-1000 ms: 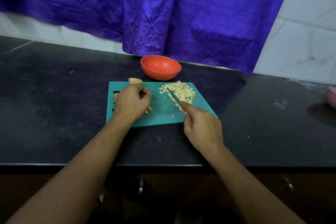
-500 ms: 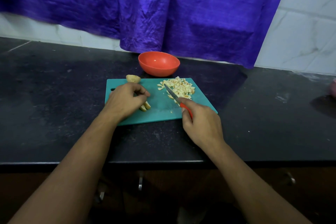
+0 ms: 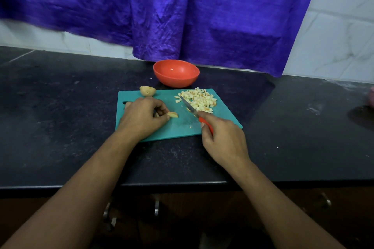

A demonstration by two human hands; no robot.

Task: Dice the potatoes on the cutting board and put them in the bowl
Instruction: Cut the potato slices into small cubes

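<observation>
Potato wedge (image 3: 173, 115): lies mid-board on the cutting board (image 3: 178, 129), pinched at the tips of the left hand (image 3: 141, 117), with a pale cut face showing.
Left grip: fingers curled, thumb and fingertips closed narrowly on the wedge.
Right hand (image 3: 224, 139): wrapped round the red handle of the knife (image 3: 189, 107). The blade points into the diced pile (image 3: 199, 100); I cannot tell whether it touches.
Handling, my judgement: the wedge is light, firm and stiff. Its wet cut faces are likely slippery, so it may skate under the blade. I would lay it flat side down and hold the end away from the blade, fingertips tucked.
Dice, my judgement: small and loose, prone to scatter. Better swept together than picked up singly.
Bowl (image 3: 176, 73): orange, just beyond the board's far edge. I see no potato in it.
Count, undiced: two plain to see, the wedge and a skin-on chunk (image 3: 147, 90) at the board's far-left edge. A pale bit by the left wrist may be a third; I cannot tell.
Count, other: one pile, one bowl, one board, one knife.
Dice count: too many and too small to number.
</observation>
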